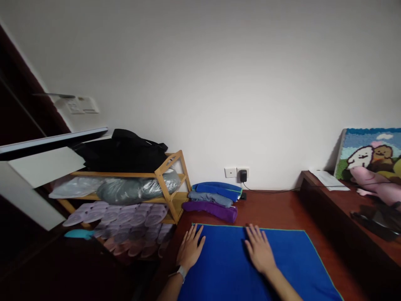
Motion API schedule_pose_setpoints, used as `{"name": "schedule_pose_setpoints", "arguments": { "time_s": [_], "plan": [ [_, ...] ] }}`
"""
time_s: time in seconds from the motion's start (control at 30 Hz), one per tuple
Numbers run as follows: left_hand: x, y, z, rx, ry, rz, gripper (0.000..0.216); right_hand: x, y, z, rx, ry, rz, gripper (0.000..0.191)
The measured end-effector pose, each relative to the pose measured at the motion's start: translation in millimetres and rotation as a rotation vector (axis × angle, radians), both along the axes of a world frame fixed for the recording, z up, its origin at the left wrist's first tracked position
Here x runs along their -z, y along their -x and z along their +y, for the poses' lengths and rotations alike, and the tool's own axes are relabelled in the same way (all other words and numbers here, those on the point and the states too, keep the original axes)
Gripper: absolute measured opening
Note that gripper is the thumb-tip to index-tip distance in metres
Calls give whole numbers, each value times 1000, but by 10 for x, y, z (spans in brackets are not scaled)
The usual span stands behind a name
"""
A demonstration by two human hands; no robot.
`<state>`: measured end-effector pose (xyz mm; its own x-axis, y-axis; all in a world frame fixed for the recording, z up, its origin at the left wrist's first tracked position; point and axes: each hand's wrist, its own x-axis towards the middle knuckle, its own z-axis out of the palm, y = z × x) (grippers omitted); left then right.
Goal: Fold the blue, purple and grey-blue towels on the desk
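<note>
A bright blue cloth [282, 267] with a thin green edge lies spread flat on the reddish-brown wooden floor. My left hand [189, 247] rests palm down on its far left corner, fingers stretched out and apart, a watch at the wrist. My right hand [259, 249] lies flat on the cloth near the far edge, fingers also spread. Neither hand holds anything. Just beyond the cloth, against the wall, sits a small stack of folded cloths [214, 200]: blue on top, grey-blue in the middle, purple at the bottom.
A wooden rack [171, 175] at left carries a black bag [125, 152], plastic-wrapped bundles and several rolled lilac mats [131, 217]. A wall socket with a charger [243, 174] and cable is behind. A low dark wooden bench [338, 213] at right bears papers and a tufted picture [369, 152].
</note>
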<state>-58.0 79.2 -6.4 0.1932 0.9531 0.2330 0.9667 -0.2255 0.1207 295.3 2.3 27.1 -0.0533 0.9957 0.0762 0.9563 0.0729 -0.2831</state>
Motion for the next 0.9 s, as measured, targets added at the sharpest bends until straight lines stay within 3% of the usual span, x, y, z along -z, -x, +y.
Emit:
{"name": "schedule_pose_setpoints", "arguments": {
  "time_s": [0.07, 0.13, 0.27, 0.4, 0.67, 0.77, 0.9],
  "plan": [
    [37, 20, 14, -17, 10, -3, 57, -36, 419, 66, -74, 59, 55, 67],
    [48, 45, 53, -35, -2, 3, 55, -51, 638, 151, -74, 103, 71, 67],
    [35, 95, 131, -40, -24, 20, 53, -42, 581, 289, -92, 120, 65, 64],
    [32, 108, 141, -30, -9, 13, 54, 92, 73, 257, 16, 70, 12, 62],
    [33, 83, 140, -42, -6, 3, 55, 466, -1700, -36, 395, 36, -123, 69],
    [2, 64, 134, -38, -1, 9, 54, 526, -1971, -66, 456, 47, -107, 74],
    [-57, 33, 108, -47, 17, 15, 54, 546, -2000, -77, 449, 67, -125, 77]
  ]
}}
